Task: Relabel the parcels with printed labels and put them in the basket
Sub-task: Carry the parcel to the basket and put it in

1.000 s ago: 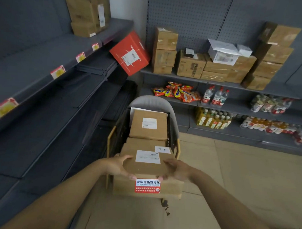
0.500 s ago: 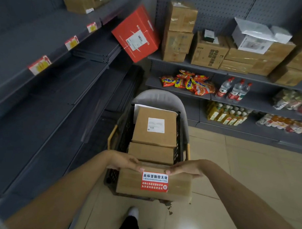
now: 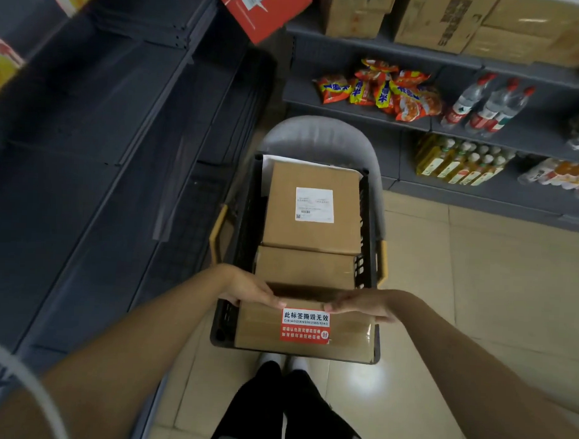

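Three brown cardboard parcels sit in the black plastic basket [image 3: 227,315]; the nearest parcel [image 3: 343,336], red-stickered, lies at its front end. Left hand [image 3: 246,288] and right hand [image 3: 360,305] press straight fingers on its top edge. More boxes on the shelf [image 3: 369,46] seemingly remain.

Shop: grey shelving [image 3: 367,107] stocked with snack packets [image 3: 384,91], bottled water [image 3: 489,104].

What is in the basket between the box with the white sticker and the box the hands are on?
Head view: one plain brown box, in the basket.
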`<state>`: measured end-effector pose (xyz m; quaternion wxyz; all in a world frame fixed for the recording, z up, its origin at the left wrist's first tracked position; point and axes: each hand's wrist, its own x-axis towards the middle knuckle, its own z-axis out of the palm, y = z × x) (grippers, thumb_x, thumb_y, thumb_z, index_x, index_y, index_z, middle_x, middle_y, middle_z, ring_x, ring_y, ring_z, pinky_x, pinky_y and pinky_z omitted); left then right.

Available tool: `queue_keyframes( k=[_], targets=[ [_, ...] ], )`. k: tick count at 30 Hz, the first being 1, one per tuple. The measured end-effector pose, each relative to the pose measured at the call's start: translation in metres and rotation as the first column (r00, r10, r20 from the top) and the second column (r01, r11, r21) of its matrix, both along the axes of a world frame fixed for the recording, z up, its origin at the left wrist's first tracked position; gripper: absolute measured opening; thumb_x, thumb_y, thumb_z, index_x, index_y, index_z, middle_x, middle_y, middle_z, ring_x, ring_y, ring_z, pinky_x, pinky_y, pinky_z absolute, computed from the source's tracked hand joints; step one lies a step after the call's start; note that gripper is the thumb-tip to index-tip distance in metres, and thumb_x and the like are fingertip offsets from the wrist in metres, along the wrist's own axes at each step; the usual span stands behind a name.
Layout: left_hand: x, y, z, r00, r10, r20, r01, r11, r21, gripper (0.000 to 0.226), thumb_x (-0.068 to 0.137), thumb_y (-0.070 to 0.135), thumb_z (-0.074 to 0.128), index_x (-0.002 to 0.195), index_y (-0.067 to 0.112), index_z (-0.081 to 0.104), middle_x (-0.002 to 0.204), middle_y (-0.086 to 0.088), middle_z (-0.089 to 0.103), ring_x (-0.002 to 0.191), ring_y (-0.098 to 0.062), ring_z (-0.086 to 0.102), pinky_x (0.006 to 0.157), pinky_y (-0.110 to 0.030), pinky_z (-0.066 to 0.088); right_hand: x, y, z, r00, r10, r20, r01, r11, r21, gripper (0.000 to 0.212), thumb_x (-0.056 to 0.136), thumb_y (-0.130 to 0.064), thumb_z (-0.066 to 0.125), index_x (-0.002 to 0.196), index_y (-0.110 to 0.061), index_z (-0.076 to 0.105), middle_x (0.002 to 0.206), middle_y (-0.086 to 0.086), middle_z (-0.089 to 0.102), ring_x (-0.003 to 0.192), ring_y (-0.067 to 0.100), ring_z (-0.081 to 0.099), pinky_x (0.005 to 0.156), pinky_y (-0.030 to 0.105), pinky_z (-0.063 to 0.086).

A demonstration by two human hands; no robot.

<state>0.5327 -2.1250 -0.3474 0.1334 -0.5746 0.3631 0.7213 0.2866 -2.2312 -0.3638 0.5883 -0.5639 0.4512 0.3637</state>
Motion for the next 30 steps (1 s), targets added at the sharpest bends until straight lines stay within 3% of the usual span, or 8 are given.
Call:
queue_keyframes(
  k=[4,8,12,14,17,20,24,30],
  targets=[
    [-0.003,-0.003,-0.025,0.996,0.046,0.076,-0.043,0.998,-0.039,0.065,0.088,0.062,0.050,0.137,0.019,0.050,0.135,0.000,0.053,0.126,-0.017,0.047,0.110,-0.036,0.035,0.000,0.005,-0.024,0.997,-0.021,0.072,0.020,1.000,0.013,0.080,0.062,-0.072,0.064,0.128,-0.030,0.050,0.132,-0.005,0.051,0.130,0.023,0.040,0.100,0.031,0.030],
    [-0.007,0.000,-0.049,0.987,0.096,0.131,-0.083,0.992,-0.100,0.059,0.086,0.062,0.053,0.123,0.017,0.059,0.126,0.002,0.057,0.115,-0.015,0.051,0.105,-0.034,0.040,-0.002,0.002,-0.047,0.984,-0.147,0.097,0.153,0.986,-0.058,0.054,0.060,-0.069,0.070,0.104,-0.041,0.057,0.117,-0.012,0.056,0.095,0.003,0.050,0.076,0.018,0.039],
    [-0.006,0.001,-0.077,0.917,0.346,0.197,-0.303,0.928,-0.217,0.052,0.075,0.061,0.068,0.110,0.025,0.057,0.117,0.002,0.060,0.095,-0.008,0.055,0.077,-0.021,0.044,-0.004,0.005,-0.071,0.945,-0.307,0.117,0.322,0.935,-0.147,0.092,0.053,-0.063,0.081,0.132,-0.025,0.051,0.138,0.001,0.049,0.123,0.023,0.048,0.103,0.037,0.041],
    [-0.008,0.003,-0.088,0.859,0.431,0.276,-0.377,0.898,-0.229,0.077,0.072,0.061,0.071,0.128,0.015,0.044,0.124,-0.001,0.050,0.106,-0.014,0.050,0.084,-0.026,0.043,-0.002,0.007,-0.077,0.916,-0.382,0.118,0.398,0.902,-0.166,0.089,0.053,-0.058,0.083,0.129,-0.022,0.052,0.137,0.005,0.051,0.122,0.022,0.049,0.103,0.038,0.042],
    [-0.018,0.007,-0.102,0.755,0.577,0.311,-0.526,0.817,-0.237,0.101,0.070,0.054,0.077,0.140,0.011,0.018,0.137,-0.008,0.041,0.125,-0.026,0.044,0.102,-0.044,0.042,0.005,0.011,-0.089,0.872,-0.487,0.055,0.485,0.842,-0.237,0.111,0.057,-0.046,0.088,0.142,-0.010,0.028,0.141,0.012,0.041,0.131,0.029,0.040,0.108,0.043,0.039],
    [-0.030,0.010,-0.113,0.631,0.693,0.349,-0.626,0.720,-0.300,0.096,0.070,0.042,0.081,0.136,0.010,0.019,0.135,-0.011,0.044,0.124,-0.029,0.047,0.103,-0.047,0.042,0.014,0.018,-0.102,0.777,-0.628,-0.049,0.573,0.737,-0.358,0.116,0.060,-0.037,0.089,0.141,-0.005,0.012,0.134,0.013,0.045,0.126,0.031,0.045,0.100,0.042,0.044],
    [-0.039,0.010,-0.121,0.553,0.759,0.344,-0.649,0.652,-0.392,0.076,0.075,0.040,0.079,0.122,0.013,0.026,0.132,-0.010,0.047,0.119,-0.028,0.050,0.100,-0.045,0.044,0.024,0.017,-0.110,0.699,-0.706,-0.118,0.597,0.666,-0.449,0.112,0.060,-0.040,0.088,0.138,-0.009,0.014,0.131,0.015,0.048,0.121,0.033,0.050,0.097,0.044,0.047],
    [-0.040,0.003,-0.120,0.481,0.814,0.325,-0.667,0.580,-0.468,0.085,0.072,0.034,0.082,0.130,0.011,0.025,0.131,-0.009,0.048,0.118,-0.027,0.050,0.098,-0.044,0.045,0.028,0.013,-0.114,0.704,-0.689,-0.173,0.556,0.686,-0.468,0.116,0.064,-0.044,0.085,0.146,-0.012,0.008,0.137,0.018,0.045,0.124,0.036,0.047,0.101,0.048,0.044]
  ],
)
